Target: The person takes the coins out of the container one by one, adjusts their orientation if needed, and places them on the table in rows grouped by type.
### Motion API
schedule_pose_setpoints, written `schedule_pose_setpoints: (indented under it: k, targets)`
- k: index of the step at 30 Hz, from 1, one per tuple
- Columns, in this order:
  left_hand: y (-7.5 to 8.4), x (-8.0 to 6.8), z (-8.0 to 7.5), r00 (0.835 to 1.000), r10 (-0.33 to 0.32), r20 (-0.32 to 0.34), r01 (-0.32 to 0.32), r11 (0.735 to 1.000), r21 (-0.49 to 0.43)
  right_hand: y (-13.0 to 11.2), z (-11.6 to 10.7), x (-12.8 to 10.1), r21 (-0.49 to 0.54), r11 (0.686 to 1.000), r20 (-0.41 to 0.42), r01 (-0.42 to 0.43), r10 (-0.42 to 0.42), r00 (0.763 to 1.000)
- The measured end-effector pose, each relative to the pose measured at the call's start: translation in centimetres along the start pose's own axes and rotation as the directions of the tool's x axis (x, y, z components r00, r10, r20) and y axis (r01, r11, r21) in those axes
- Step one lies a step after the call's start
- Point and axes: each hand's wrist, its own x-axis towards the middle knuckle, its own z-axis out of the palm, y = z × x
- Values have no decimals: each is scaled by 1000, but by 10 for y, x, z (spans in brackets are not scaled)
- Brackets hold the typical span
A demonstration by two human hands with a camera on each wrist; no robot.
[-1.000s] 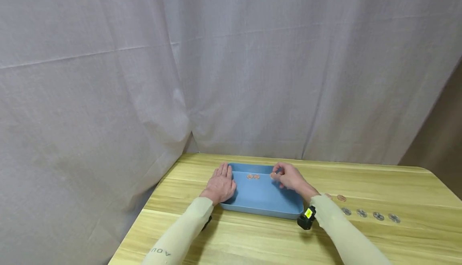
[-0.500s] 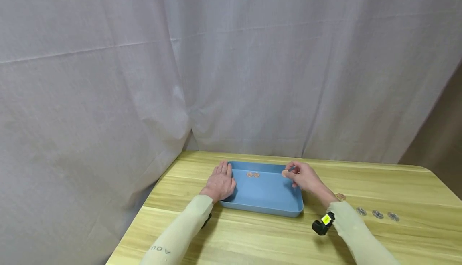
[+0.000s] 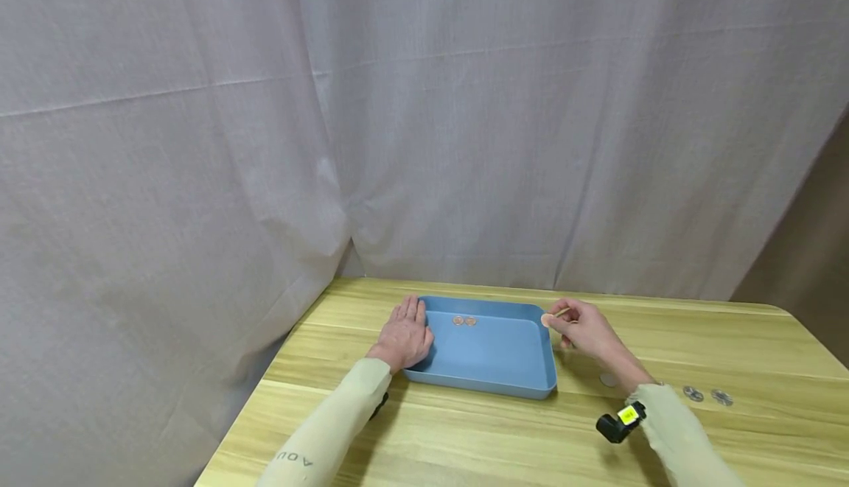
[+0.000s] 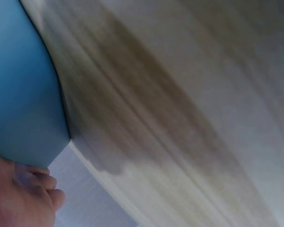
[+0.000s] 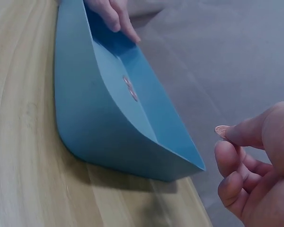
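Observation:
Between thumb and fingertips my right hand pinches a copper coin, just outside the right rim of the blue tray. In the right wrist view the coin is raised above the tray's rim level. My left hand lies over the tray's left rim, its fingers straight and pointing to the far side. Two copper coins lie side by side on the tray floor near the back wall.
Two silver coins lie on the wooden table to the right of my right forearm. Another coin shows partly beside that forearm, which may cover more. A grey curtain hangs behind the table.
My right hand has moved right with the copper coin, from over the tray to just past its right rim. The forearm now covers different coins. My left hand has stayed in place.

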Motion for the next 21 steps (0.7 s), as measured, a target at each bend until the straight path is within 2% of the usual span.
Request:
schedule_pose_setpoints:
  k: [9, 13, 21]
  targets:
    - [0, 1, 2, 1000, 7, -6, -8, 1000, -16, 10, -30, -16, -6, 997, -16, -74, 74, 997]
    - [0, 1, 2, 1000, 6, 0, -6, 1000, -20, 15, -43, -24, -44, 996, -38, -78, 76, 996]
    - [-1, 2, 1, 1000, 7, 2, -7, 1000, -14, 26, -62, -40, -52, 995, -56, -89, 86, 995]
